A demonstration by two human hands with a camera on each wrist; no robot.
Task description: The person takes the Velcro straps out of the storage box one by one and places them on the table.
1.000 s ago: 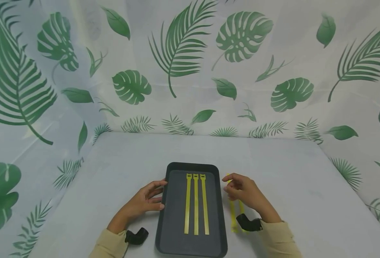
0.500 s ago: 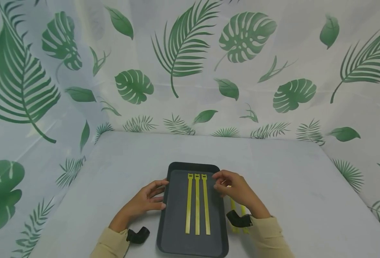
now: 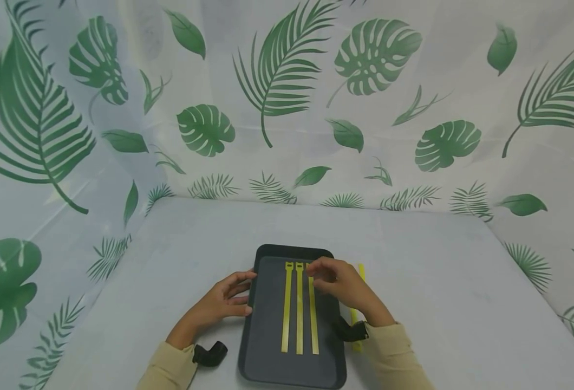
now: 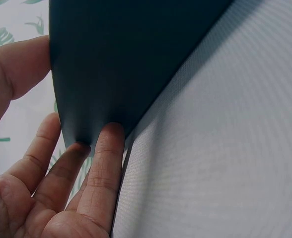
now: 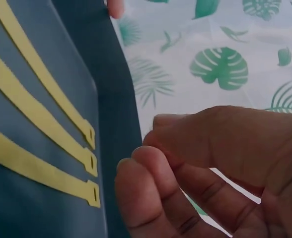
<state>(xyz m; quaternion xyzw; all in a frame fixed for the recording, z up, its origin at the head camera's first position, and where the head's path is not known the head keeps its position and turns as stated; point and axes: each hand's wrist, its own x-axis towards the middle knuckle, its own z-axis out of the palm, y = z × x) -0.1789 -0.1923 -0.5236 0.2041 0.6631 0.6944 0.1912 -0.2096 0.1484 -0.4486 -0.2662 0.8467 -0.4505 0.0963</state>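
Three yellow cable straps (image 3: 299, 314), each with a slotted end, lie side by side lengthwise in a dark grey tray (image 3: 262, 336). In the right wrist view the slotted ends of the straps (image 5: 90, 163) point at the tray's far wall. My left hand (image 3: 216, 303) touches the tray's left side; the left wrist view shows extended fingertips against its outer wall (image 4: 111, 59). Above the tray's upper right part is my right hand (image 3: 343, 281), its fingers loosely bent with nothing visible between them. It partly covers the slotted end of the rightmost strap in the head view.
More yellow strap (image 3: 357, 330) shows on the white table (image 3: 438, 281) right of the tray, partly hidden by my right arm. Black wrist mounts (image 3: 210, 354) sit at both cuffs. A leaf-printed cloth (image 3: 287, 124) encloses the table's back and sides.
My right hand has moved left, from beside the tray to over its upper right part. My left hand stays at the tray's left side, and the three straps lie as before.
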